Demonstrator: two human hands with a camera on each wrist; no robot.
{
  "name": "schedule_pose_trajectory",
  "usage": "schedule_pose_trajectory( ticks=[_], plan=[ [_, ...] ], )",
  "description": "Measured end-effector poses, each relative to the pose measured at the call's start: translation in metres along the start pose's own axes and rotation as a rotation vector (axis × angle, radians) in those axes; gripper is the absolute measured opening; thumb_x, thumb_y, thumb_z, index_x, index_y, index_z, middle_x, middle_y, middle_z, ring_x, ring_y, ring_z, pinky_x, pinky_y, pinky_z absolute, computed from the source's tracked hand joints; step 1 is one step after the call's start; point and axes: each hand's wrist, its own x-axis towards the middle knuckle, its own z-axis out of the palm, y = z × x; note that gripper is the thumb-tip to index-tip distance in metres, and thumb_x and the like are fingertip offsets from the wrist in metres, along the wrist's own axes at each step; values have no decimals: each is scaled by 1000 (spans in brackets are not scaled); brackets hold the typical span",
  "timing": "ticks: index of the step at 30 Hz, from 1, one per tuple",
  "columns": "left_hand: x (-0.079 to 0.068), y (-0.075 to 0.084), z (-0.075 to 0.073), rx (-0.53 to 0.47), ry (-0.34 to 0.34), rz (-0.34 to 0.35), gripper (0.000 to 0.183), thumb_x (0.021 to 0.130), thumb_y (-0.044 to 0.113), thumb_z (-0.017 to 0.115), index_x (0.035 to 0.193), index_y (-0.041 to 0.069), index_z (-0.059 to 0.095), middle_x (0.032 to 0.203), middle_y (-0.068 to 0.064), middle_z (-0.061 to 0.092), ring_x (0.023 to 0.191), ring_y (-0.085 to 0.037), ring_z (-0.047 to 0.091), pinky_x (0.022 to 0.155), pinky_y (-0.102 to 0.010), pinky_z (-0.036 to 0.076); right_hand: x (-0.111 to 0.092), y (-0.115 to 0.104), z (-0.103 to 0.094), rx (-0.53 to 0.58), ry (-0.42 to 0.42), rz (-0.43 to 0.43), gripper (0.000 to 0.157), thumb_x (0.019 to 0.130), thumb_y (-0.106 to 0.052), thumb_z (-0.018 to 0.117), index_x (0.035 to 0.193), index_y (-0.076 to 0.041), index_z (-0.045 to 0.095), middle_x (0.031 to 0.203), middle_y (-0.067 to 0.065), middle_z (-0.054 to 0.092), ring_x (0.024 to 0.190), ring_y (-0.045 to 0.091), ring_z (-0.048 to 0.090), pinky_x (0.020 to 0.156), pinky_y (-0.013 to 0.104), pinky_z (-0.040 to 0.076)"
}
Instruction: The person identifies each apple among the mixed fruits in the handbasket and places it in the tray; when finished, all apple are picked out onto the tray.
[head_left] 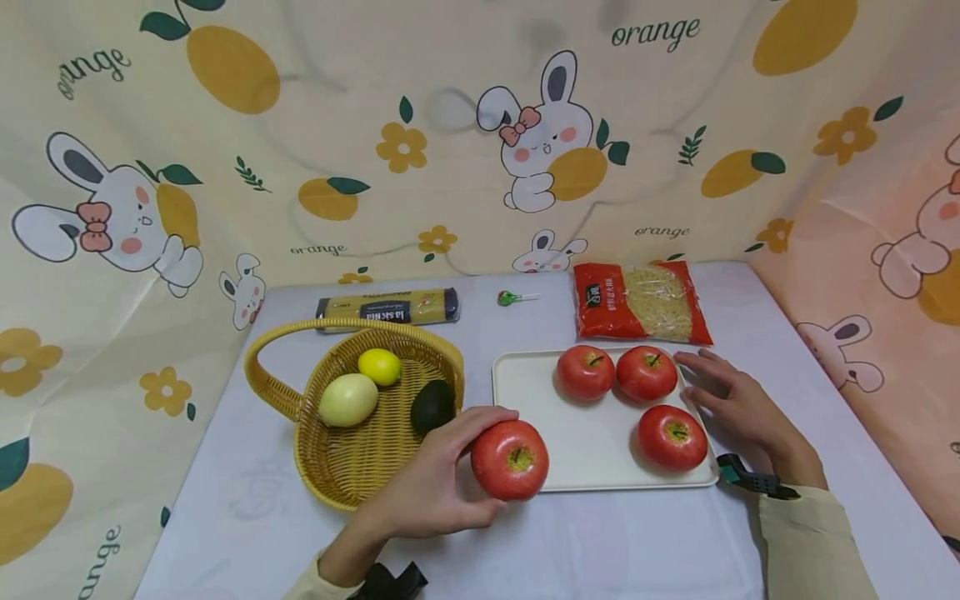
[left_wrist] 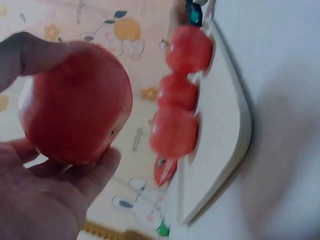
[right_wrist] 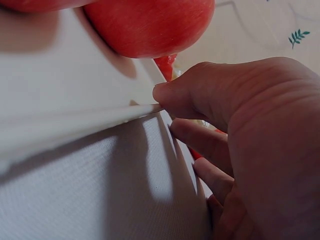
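Observation:
My left hand (head_left: pixel 423 487) grips a red apple (head_left: pixel 510 460) between thumb and fingers, lifted just left of the white tray (head_left: pixel 570 454). In the left wrist view the apple (left_wrist: pixel 77 102) is clear of the tray's surface. Three more red apples lie on the tray: one near its back middle (head_left: pixel 586 372), one beside it (head_left: pixel 647 373), one at the front right (head_left: pixel 672 438). My right hand (head_left: pixel 738 400) is at the tray's right edge, fingers loosely extended. In the right wrist view its thumb tip meets the tray rim (right_wrist: pixel 142 108).
A yellow wicker basket (head_left: pixel 309 450) at left, its handle arching over the back, holds a lemon (head_left: pixel 380 367), a pale yellow-green fruit (head_left: pixel 348 400) and a dark green avocado (head_left: pixel 432 407). Behind are a spaghetti pack (head_left: pixel 390 308), a lollipop (head_left: pixel 507 297) and a red pasta bag (head_left: pixel 641 302).

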Motion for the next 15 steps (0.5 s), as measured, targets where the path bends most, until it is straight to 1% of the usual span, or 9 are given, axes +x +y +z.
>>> schedule_pose_trajectory(
  ticks=[4, 6, 8, 13, 15],
  plan=[
    [14, -5, 14, 24, 5, 11, 85, 82, 12, 92, 156, 26, 53, 149, 12, 61, 135, -10, 62, 118, -37, 54, 0, -1, 0, -5, 0, 0, 85, 103, -47, 75, 173, -20, 36, 183, 25, 7, 164, 62, 7, 106, 89, 36],
    [21, -7, 22, 43, 14, 23, 84, 82, 14, 92, 156, 22, 53, 148, 10, 63, 133, -9, 63, 118, -37, 54, 0, -1, 0, -7, 1, -3, 84, 103, -47, 75, 172, -19, 36, 183, 25, 7, 164, 61, 7, 106, 90, 35],
    [28, -9, 29, 33, 17, 14, 84, 83, 14, 92, 156, 19, 54, 147, 8, 65, 132, -9, 64, 119, -37, 53, 0, 0, 0, -1, 0, -6, 84, 103, -46, 75, 172, -19, 36, 183, 25, 7, 164, 61, 7, 106, 90, 35],
    [43, -12, 45, -14, 12, -59, 84, 83, 14, 92, 158, 18, 52, 147, 6, 65, 132, -7, 62, 119, -34, 52, 0, 2, 0, 7, -3, -7, 84, 103, -46, 75, 173, -21, 36, 183, 24, 6, 164, 60, 6, 106, 89, 36],
    [49, -14, 50, -14, 16, -69, 85, 83, 15, 91, 158, 17, 51, 147, 5, 64, 133, -7, 62, 119, -33, 51, 1, 2, 0, 6, -4, -3, 84, 103, -47, 74, 173, -21, 35, 183, 23, 6, 164, 61, 6, 106, 90, 36]
  ],
)
